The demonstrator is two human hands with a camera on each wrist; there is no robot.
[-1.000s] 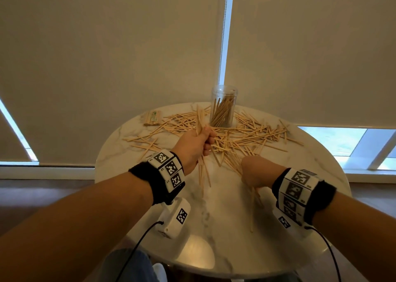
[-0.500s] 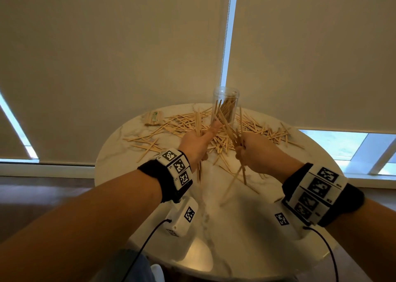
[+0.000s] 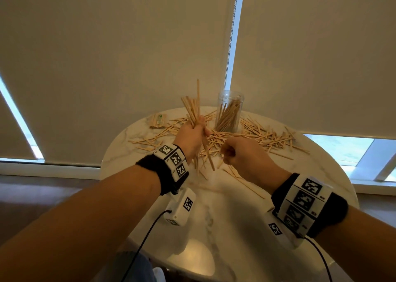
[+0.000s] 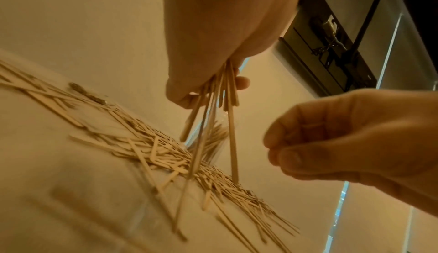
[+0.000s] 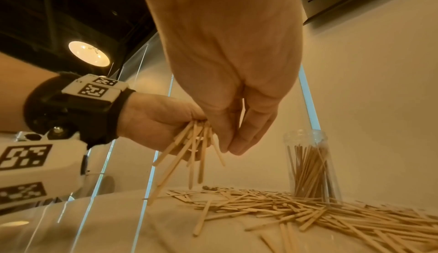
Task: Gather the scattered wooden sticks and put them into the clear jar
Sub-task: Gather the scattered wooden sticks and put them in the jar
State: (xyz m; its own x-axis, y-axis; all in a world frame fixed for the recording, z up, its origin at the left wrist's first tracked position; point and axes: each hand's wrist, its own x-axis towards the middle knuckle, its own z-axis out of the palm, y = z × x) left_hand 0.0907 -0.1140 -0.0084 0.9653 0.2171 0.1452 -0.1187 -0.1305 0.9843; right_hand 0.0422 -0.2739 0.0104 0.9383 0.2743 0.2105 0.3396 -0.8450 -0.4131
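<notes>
Her left hand grips a splayed bundle of wooden sticks above the marble table, more sticks lie scattered around the upright clear jar near the far edge, and her right hand hangs beside it, fingers curled, seemingly empty.

Left hand hides the middle of its stick bundle; from the head view its fingers are out of sight behind the knuckles. Whether the curled right hand holds anything cannot be told. Small packet near the table's far left edge is too blurred to identify; near edge is cut off by the frame.
</notes>
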